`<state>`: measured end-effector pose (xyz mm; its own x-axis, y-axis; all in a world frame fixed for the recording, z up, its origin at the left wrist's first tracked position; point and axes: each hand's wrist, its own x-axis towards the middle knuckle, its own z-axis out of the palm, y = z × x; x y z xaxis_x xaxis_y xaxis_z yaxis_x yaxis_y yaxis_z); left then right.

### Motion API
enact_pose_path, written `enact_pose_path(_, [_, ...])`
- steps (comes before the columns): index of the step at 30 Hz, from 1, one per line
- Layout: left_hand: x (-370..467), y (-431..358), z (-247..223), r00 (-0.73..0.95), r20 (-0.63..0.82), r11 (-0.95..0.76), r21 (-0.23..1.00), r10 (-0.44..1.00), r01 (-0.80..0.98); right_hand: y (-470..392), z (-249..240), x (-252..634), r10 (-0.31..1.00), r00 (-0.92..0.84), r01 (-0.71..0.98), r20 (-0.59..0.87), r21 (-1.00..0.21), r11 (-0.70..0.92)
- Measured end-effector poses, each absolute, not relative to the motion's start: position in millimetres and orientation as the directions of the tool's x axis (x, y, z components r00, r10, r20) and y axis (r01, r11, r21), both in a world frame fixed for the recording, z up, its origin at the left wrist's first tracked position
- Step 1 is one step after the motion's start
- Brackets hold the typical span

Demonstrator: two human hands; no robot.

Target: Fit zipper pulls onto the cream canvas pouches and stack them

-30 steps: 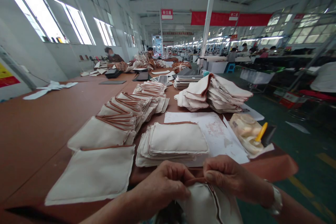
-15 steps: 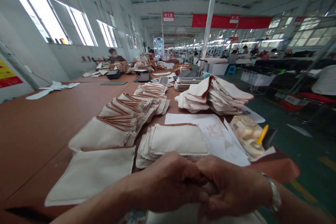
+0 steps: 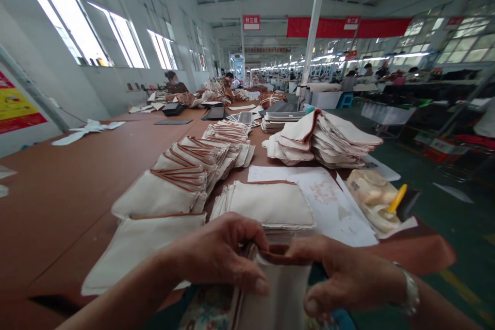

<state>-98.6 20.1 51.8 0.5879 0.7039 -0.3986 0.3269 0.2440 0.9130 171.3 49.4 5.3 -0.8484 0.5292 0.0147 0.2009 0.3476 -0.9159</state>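
Close to my body, a cream fabric piece with a brown trimmed edge (image 3: 279,291) hangs between both hands. My left hand (image 3: 228,252) is closed on its upper left corner, thumb lying over the front. At the upper right side, my right hand (image 3: 340,273), with a silver bracelet at the wrist, grips the brown edge. Just beyond my hands lies a stack of similar cream pieces (image 3: 270,205) with brown edges. A single cream piece (image 3: 143,247) lies flat left of my left hand, in front of a fanned row of more pieces (image 3: 166,193).
White paper (image 3: 320,196) lies under the stack's right side. A tall heap of cream pieces (image 3: 344,139) stands behind it. At the table's right edge sit a plastic-wrapped bundle (image 3: 371,188) and a yellow-handled tool (image 3: 397,198). A person (image 3: 176,83) sits at the far left.
My hands were pressed together over the fabric; they have drawn apart, and the piece with its brown edge now shows upright between them. The view has shifted slightly left.
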Motion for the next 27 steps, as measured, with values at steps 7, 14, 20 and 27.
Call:
enact_pose_path(7, [-72.2, 7.1, 62.5, 0.434, -0.281, 0.08, 0.901, 0.856, 0.425, 16.8, 18.8, 137.8, 0.675, -0.713, -0.013, 0.189, -0.966, 0.257])
enact_pose_path(14, [-81.8, 1.6, 51.4, 0.511, -0.34, 0.216, 0.933, 0.789, 0.287, 19.6, 6.9, 138.7, 0.676, -0.647, 0.075, 0.352, -0.853, 0.516])
enact_pose_path(20, [-85.5, 8.8, 58.3, 0.546, -0.406, 0.3, 0.913, 0.733, 0.275, 20.3, 11.1, 141.8, 0.614, -0.656, 0.116, 0.439, -0.745, 0.657])
enact_pose_path(27, [-80.7, 5.7, 60.0, 0.546, -0.394, 0.285, 0.918, 0.739, 0.277, 17.8, 19.5, 139.7, 0.539, -0.704, 0.239, 0.463, -0.56, 0.794])
